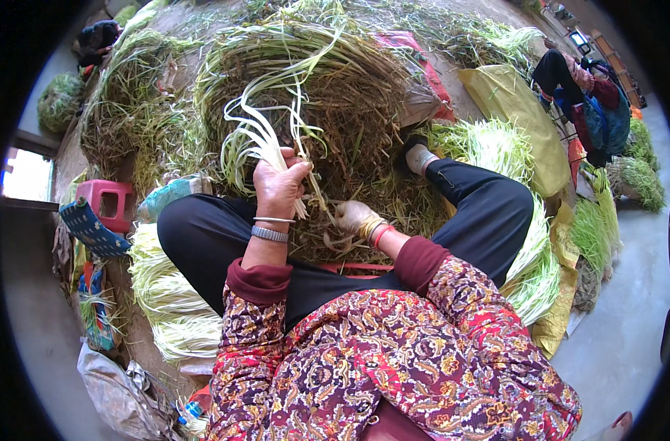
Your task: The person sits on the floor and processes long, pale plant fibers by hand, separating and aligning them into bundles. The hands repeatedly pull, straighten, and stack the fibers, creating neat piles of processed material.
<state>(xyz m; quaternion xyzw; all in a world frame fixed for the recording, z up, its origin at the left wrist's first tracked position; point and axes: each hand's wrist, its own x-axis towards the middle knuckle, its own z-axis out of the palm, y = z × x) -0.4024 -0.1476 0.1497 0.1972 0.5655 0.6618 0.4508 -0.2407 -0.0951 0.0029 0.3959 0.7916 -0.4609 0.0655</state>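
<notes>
My left hand (279, 184) is closed around a bunch of pale blanched chives (267, 144), their long leaves curling up and away from me. One separate stalk (314, 184), yellowish brown low down, slants from beside my left thumb towards my right hand (358, 218). The right fingertips pinch together at that stalk's lower end; the exact contact is small and partly hidden. A pale covering, like a thin glove, seems to be on the right hand. Beyond both hands rises a large heap of untrimmed chives (335, 105), with brown roots and dry litter facing me.
Neatly laid pale chives (175, 297) lie left of my legs, and more (533, 270) lie right. A pink plastic stool (106, 204) stands at left. Yellow woven sacking (517, 121) lies at right, near a seated person (602, 110). Another person (96, 41) is far left.
</notes>
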